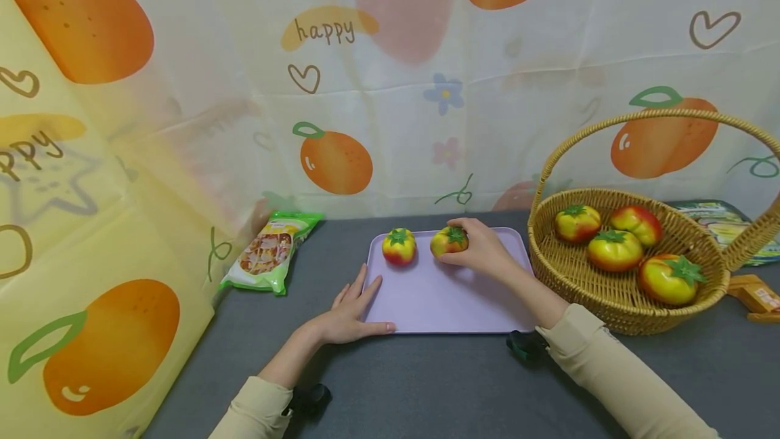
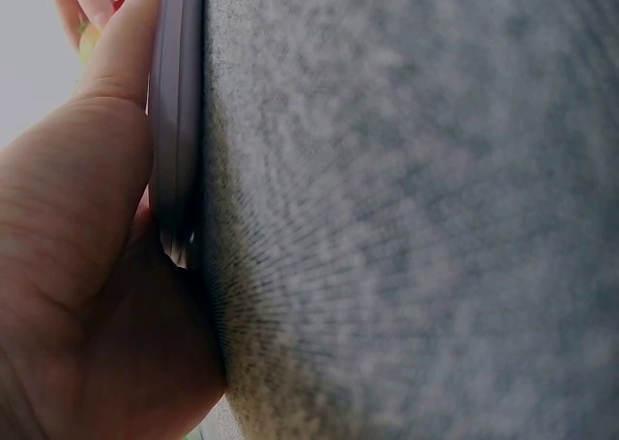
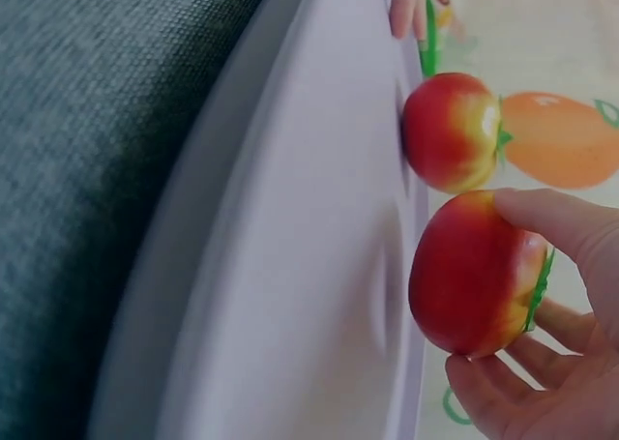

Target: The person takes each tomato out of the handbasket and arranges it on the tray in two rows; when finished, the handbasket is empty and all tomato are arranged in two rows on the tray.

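Observation:
My right hand (image 1: 483,249) pinches a red-and-yellow tomato-like fruit (image 1: 447,242) with a green leafy top, over the right half of the lilac tray (image 1: 451,303). In the right wrist view, thumb and fingertips grip opposite sides of this held fruit (image 3: 469,276), which appears slightly off the tray. A second tomato-like fruit (image 1: 399,248) sits on the tray to its left. My left hand (image 1: 344,314) rests at the tray's left front corner with fingers spread. Its thumb lies along the rim in the left wrist view.
Right of the tray stands a wicker basket (image 1: 627,320) with a tall handle, holding several similar fruits. A green-and-white snack packet (image 1: 266,254) lies at the left. Behind the basket is a patterned packet (image 1: 722,222), and an orange-brown object (image 1: 757,295) lies beside it. A printed curtain (image 1: 402,120) hangs behind.

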Action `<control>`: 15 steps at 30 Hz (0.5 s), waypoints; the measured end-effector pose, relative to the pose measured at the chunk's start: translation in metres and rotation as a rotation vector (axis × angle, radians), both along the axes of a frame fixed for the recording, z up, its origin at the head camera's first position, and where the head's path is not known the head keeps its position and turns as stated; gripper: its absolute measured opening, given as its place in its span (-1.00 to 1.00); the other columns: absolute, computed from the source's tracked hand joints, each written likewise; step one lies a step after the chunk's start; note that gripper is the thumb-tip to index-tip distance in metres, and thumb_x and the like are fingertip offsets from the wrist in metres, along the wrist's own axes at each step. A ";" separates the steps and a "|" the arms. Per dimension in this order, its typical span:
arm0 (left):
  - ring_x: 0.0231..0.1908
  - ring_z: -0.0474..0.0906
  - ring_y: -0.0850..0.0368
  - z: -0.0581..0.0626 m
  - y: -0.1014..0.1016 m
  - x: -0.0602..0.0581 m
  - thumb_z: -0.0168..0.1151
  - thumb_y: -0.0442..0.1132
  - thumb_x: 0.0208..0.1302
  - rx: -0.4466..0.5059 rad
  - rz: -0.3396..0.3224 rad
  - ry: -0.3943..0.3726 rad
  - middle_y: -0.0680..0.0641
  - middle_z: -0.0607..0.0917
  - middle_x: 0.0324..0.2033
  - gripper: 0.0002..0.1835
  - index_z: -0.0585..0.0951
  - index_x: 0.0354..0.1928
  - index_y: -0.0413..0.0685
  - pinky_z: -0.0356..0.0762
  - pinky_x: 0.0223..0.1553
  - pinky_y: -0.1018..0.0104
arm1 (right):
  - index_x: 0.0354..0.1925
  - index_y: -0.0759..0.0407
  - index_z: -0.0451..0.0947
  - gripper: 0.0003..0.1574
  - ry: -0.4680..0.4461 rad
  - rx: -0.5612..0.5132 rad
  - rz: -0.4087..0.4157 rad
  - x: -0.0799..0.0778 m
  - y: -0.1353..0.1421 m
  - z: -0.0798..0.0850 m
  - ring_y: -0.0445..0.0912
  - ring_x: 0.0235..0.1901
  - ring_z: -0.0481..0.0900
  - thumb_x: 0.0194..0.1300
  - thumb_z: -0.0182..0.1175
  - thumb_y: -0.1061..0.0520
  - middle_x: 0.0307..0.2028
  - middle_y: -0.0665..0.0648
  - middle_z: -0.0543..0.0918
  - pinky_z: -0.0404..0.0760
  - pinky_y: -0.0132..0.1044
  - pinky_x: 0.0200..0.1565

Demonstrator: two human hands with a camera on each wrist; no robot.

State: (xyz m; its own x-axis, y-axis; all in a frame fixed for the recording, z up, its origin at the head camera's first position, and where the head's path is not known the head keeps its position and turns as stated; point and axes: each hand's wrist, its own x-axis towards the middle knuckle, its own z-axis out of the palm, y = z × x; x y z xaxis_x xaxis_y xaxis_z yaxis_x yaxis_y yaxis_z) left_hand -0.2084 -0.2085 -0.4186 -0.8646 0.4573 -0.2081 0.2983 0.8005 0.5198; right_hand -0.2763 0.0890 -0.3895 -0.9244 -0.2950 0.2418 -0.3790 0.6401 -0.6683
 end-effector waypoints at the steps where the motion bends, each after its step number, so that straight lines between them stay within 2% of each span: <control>1: 0.48 -0.37 -0.21 0.000 0.000 0.000 0.22 0.38 0.15 -0.001 0.000 0.000 -0.22 -0.40 0.50 0.10 -0.04 0.55 0.01 -0.40 0.37 -0.22 | 0.23 0.30 0.44 -0.14 -0.003 0.000 0.001 0.000 -0.001 0.000 0.17 0.13 0.45 0.03 0.50 0.01 0.16 0.34 0.50 0.41 0.05 0.13; 15: 0.48 -0.36 -0.19 -0.001 0.000 0.000 0.23 0.36 0.15 0.001 0.002 0.004 -0.21 -0.40 0.51 0.10 -0.04 0.55 0.00 -0.41 0.37 -0.20 | 0.23 0.32 0.44 -0.15 0.001 0.017 0.017 -0.004 -0.008 -0.004 0.17 0.14 0.44 0.04 0.50 0.02 0.17 0.33 0.50 0.41 0.06 0.14</control>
State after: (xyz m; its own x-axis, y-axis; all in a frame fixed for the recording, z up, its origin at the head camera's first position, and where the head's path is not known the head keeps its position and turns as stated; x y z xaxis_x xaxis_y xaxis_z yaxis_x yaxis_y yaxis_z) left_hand -0.2086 -0.2088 -0.4198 -0.8661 0.4560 -0.2046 0.2988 0.8006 0.5194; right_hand -0.2806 0.0809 -0.3939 -0.9190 -0.3147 0.2375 -0.3905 0.6446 -0.6573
